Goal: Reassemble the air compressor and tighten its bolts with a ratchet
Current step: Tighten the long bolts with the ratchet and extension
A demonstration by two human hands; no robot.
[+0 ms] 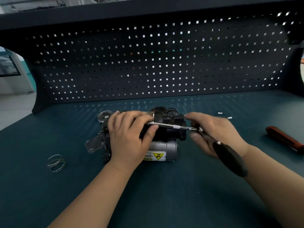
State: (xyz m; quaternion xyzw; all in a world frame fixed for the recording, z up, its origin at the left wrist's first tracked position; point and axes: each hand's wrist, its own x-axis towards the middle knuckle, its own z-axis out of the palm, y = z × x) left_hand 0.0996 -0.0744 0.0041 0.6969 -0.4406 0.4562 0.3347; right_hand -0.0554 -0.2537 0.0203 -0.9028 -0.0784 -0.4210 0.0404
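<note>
Left hand (pixel 130 135) grips compressor (pixel 166 146) | right hand (pixel 213 132) holds ratchet (pixel 230 158) | step: likely seating ratchet tip for tightening | next: square tip, swing handle

one ratchet (pixel 227 153) is reaching across one air compressor (pixel 166 146). two bolts (pixel 221 112) (pixel 229 118) and one screwdriver (pixel 284 139) are lying right of it, one spring (pixel 56 162) left.

We stand at a workshop station: a dark pegboard (pixel 164 63) backs our teal-matted desk (pixel 164 195), where loose bolts (pixel 220 113), a wire spring (pixel 56 163) and an orange-handled tool (pixel 284 139) lie.
</note>
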